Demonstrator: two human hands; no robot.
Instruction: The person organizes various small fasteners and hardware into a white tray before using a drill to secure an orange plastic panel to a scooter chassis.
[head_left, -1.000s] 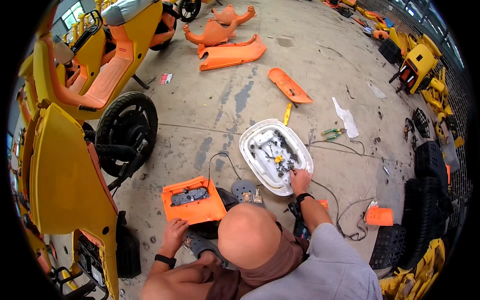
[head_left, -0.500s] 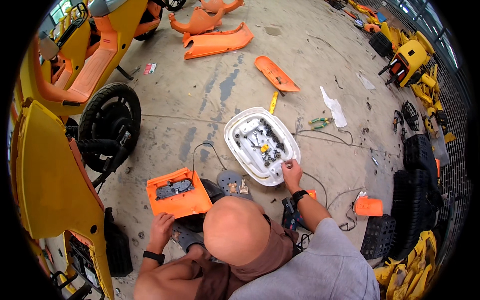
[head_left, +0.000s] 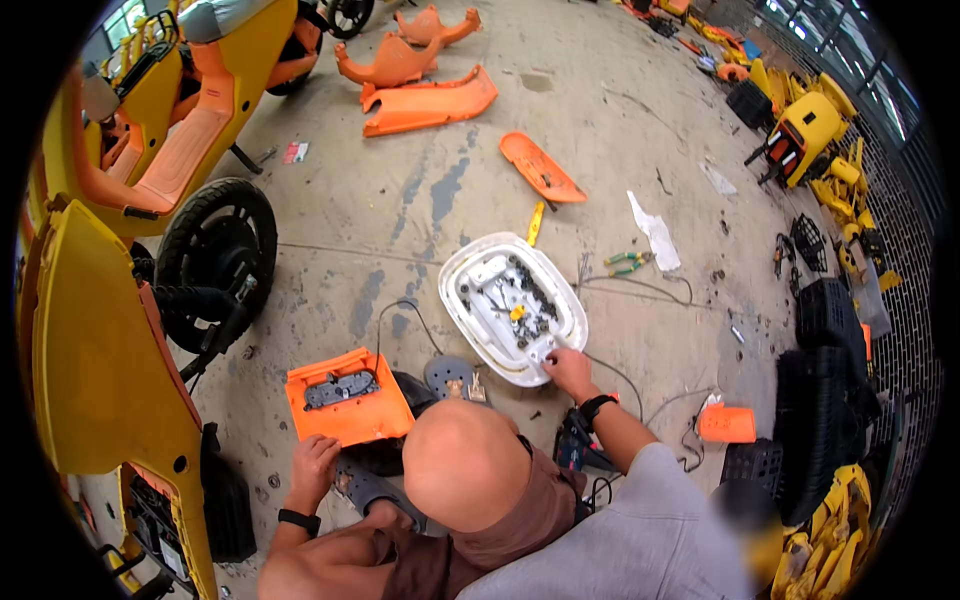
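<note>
My left hand [head_left: 316,464] has its fingers curled at the near left corner of an orange plastic panel [head_left: 366,426]. A dark grey part [head_left: 341,389], possibly a lamp unit, lies in the panel, with a thin cable running from it. At the near rim of a white plastic tray [head_left: 466,322], my right hand [head_left: 571,373] has its fingertips pinched together. Whatever is between them is too small to make out. Inside the tray are many dark screws and bolts [head_left: 535,290] and a small yellow piece [head_left: 517,313].
Beyond the tray lie a yellow-handled tool [head_left: 536,224], green-handled pliers [head_left: 627,262] and an orange cover [head_left: 541,168]. A power tool [head_left: 574,440] sits beside my right forearm. Left stands a yellow scooter with its wheel [head_left: 217,264]; at right are black plastic parts [head_left: 822,420].
The whole view has shifted slightly. My right hand has drawn a little nearer to me at the tray's rim. The left hand stays at the orange panel.
</note>
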